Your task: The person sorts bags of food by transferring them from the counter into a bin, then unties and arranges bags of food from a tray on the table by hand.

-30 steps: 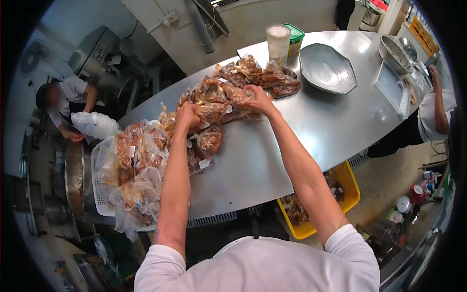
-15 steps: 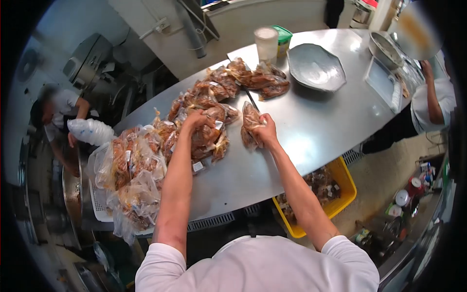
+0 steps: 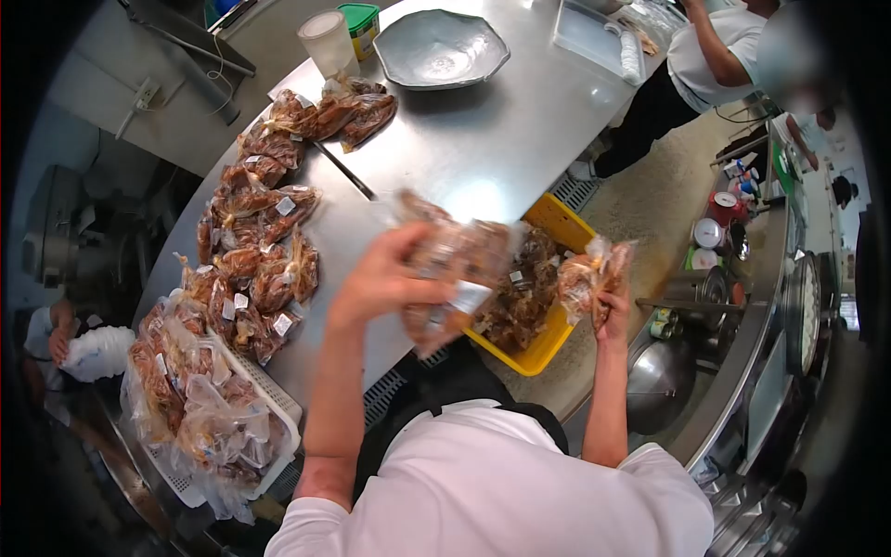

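My left hand [image 3: 385, 278] is closed on a clear plastic bag of brown food [image 3: 469, 255] with a white label, blurred by motion above the table's near edge. In my right hand [image 3: 611, 314] is a second bag of brown food [image 3: 583, 281], held up at the right side of a yellow crate [image 3: 520, 362]. Similar bags [image 3: 527, 302] lie inside that crate. Along the table's left side runs a long heap of labelled bags [image 3: 251, 223]. More bags [image 3: 218, 408] fill a white perforated basket [image 3: 286, 418] at the near left end.
On the steel table [image 3: 445, 153] are a large grey dish [image 3: 441, 46], a white tub [image 3: 329, 45], a green-lidded container [image 3: 360, 28] and a dark rod [image 3: 345, 172]. A person [image 3: 710, 60] stands at the right by a tray [image 3: 585, 37]. Another person holds a white bundle [image 3: 97, 353] at far left.
Both hands have moved right, from the table to the yellow crate. My left hand has lifted a bag off the heap; my right carries its bag past the crate. The view has turned right.
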Motion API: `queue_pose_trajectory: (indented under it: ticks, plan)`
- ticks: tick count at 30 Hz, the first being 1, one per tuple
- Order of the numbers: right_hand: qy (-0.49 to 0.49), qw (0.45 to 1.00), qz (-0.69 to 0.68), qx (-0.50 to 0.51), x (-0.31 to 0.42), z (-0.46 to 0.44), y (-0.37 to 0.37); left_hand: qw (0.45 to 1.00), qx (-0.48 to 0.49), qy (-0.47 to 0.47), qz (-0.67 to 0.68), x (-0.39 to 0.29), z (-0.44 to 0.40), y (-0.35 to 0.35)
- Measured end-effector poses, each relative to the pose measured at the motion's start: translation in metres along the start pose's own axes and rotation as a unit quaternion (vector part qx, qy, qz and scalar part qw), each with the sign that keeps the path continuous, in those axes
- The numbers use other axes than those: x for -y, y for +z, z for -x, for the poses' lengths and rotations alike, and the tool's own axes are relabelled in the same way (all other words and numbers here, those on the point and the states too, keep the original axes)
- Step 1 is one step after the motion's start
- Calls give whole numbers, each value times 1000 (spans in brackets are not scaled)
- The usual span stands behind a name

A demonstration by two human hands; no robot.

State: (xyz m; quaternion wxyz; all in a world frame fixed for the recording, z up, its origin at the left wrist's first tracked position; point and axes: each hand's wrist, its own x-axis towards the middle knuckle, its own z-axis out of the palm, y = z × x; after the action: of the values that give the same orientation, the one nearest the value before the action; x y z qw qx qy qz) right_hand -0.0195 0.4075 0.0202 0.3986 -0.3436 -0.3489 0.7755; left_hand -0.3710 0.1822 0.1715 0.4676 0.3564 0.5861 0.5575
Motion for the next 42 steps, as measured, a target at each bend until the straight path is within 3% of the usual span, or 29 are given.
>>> queue_pose_trajectory:
  ticks: [3, 5, 7, 8, 10, 11, 13, 15, 17, 18, 20, 21, 23, 24, 25, 27, 28, 29, 31, 33, 34, 36, 37, 39, 41, 42]
  plan:
    - [-12, 998, 9, -56, -5, -6, -51, 990, 139, 2, -20, 36, -51, 62]
    - [-44, 981, 83, -169, -21, -17, -64, 977, 148, -10, -155, 75, -94, 100]
    - [-50, 982, 113, -145, -37, -23, -68, 970, 55, 106, -214, 116, -107, 127]
    - [5, 949, 205, -240, -39, -25, -61, 963, 22, 124, -238, 121, -105, 130]
    - [30, 891, 326, -314, -49, -26, -51, 965, -42, 121, -230, 109, -88, 111]
    - [44, 896, 325, -299, -62, -18, -56, 962, -104, 93, -237, 98, -71, 94]
    - [-187, 875, 407, -184, -91, -21, -81, 890, -256, 88, -368, 96, -42, 36]
    - [-171, 897, 382, -144, -103, -12, -42, 798, -396, 29, -452, 98, -14, -28]
    - [-168, 927, 332, -57, -114, 1, 25, 683, -471, -129, -543, 88, 11, -64]
    - [-141, 932, 335, 1, -117, 8, 71, 676, -482, -133, -541, 107, 16, -84]
    - [-100, 921, 346, 152, -135, 17, 150, 680, -378, -314, -544, 163, 24, -123]
    - [-131, 890, 353, 256, -148, 20, 184, 675, -390, -316, -541, 158, 29, -129]
    - [-117, 824, 396, 388, -173, 30, 244, 865, -283, -192, -368, 148, 43, -130]
    - [-137, 788, 411, 436, -191, 36, 269, 894, -301, -118, -310, 141, 49, -138]
    - [-164, 753, 452, 449, -208, 45, 289, 892, -306, -121, -310, 119, 56, -146]
    - [-157, 743, 487, 431, -228, 60, 322, 723, -424, -217, -500, 72, 73, -158]
    - [-173, 694, 553, 428, -240, 58, 333, 722, -426, -219, -500, 75, 81, -164]
    - [-188, 639, 615, 422, -250, 56, 341, 686, -389, -290, -542, 78, 87, -168]
    - [-209, 644, 605, 418, -261, 52, 346, 642, -352, -361, -578, 105, 89, -170]
    - [-207, 712, 528, 413, -285, 33, 346, 635, -438, -257, -582, 155, 79, -165]
    - [-209, 714, 525, 414, -283, 23, 350, 632, -439, -257, -584, 156, 83, -158]
    - [-162, 773, 482, 379, -277, -2, 359, 675, -464, -188, -542, 163, 91, -139]
    - [-207, 769, 474, 375, -269, -9, 372, 674, -468, -191, -540, 167, 96, -132]
    - [-259, 744, 479, 388, -249, -24, 409, 732, -445, -125, -500, 174, 104, -123]
    - [-238, 728, 498, 407, -243, -42, 447, 756, -450, -99, -465, 170, 106, -111]
    - [-183, 683, 576, 409, -244, -49, 463, 780, -451, -70, -429, 162, 105, -110]
